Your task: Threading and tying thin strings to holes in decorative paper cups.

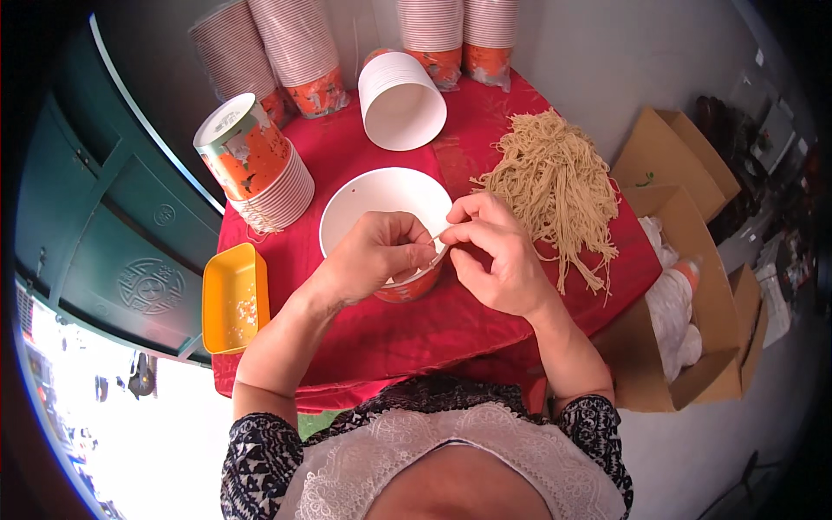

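A round paper bucket [373,195], white inside and orange outside, stands before me at the middle of the red-covered table. My left hand [377,256] is closed in a pinch at its near right rim. Thumb and forefinger hold a thin tan cord [436,237]. Close beside it my right hand [496,256] pinches at the same spot, its other fingers curled. The cord's far end and any hole in the rim are hidden by the fingers. To the right lies a loose heap of tan cords [550,178].
A nested stack of paper buckets [290,186] leans at the left, beside a yellow plastic tray [217,290] with small pale bits. Another white bucket [403,108] lies tipped behind. Plastic-wrapped bucket stacks [299,52] line the wall. Open cardboard boxes [719,286] sit right of the table.
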`<state>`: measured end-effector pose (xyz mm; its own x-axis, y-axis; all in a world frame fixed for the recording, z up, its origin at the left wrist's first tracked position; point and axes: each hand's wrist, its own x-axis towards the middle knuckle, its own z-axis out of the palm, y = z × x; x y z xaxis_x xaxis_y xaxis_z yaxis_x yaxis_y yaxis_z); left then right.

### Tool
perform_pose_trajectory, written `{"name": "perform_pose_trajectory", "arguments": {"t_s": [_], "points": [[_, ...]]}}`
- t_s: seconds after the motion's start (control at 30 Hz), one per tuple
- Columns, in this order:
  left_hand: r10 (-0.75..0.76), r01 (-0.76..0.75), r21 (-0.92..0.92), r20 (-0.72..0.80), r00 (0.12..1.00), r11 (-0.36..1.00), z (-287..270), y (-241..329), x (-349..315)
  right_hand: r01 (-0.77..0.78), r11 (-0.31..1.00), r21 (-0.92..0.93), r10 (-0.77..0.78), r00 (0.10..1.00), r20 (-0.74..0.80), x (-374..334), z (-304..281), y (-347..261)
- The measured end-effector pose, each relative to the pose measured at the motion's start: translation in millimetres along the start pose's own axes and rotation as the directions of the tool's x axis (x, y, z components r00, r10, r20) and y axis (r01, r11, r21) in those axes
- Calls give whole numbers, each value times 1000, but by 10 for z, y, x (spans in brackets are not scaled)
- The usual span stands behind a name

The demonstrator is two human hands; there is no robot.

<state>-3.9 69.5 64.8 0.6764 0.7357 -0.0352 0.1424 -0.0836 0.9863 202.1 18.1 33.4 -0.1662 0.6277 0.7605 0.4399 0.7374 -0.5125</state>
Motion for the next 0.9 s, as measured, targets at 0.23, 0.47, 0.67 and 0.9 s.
{"name": "perform_pose_trajectory", "arguments": {"t_s": [0.23,0.47,0.67,0.9], "points": [[-17,18,-16,14,1000,1000,-12,-23,18,7,996,-84,-9,1000,-15,-53,99,-43],[-19,19,-78,-2,1000,997,5,37,34,-5,999,-46,1,996,-90,-122,181,-26],[-7,6,-84,-3,1000,996,6,4,37,78,996,-44,-81,994,-78,-152,218,-93],[37,-36,55,-26,999,998,28,-20,23,7,1000,11,-6,995,-97,-129,202,79]]}}
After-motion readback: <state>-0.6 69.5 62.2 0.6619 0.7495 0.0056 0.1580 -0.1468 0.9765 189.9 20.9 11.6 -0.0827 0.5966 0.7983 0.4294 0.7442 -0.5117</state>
